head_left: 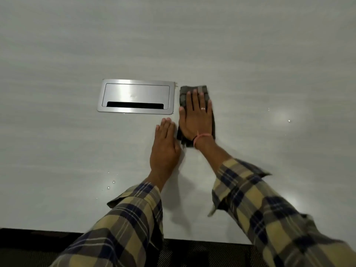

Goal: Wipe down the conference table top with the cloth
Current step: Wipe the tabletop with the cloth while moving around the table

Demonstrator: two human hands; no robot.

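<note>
Table top: broad, flat, pale grey surface with a faint horizontal grain and a slight sheen, filling most of the view; its near edge is running straight across the bottom, with dark floor below it

Cloth: dark grey-brown, soft and woven, with a faint check pattern; folded into a rough upright rectangle, lying flat on the table top just right of the metal hatch, its corners rumpled

Right hand: lying palm down on the cloth, fingers straight and held close together, flattened against the fabric; a ring is showing on one finger and a pink band is circling the wrist

Left hand: resting palm down on the bare table, fingers extended and pressed together, its thumb side touching the cloth's lower left edge; not gripping anything

Metal hatch: brushed silver rectangle with rounded corners, set flush into the table, showing a raised frame, a hinged lid and a long dark slot along its near side

Droplets: small shiny beads, sitting scattered on the table left of the left sleeve, with a few more far right

Sleeves: checked fabric in tan, navy and grey, cuffs hanging unbuttoned
</note>
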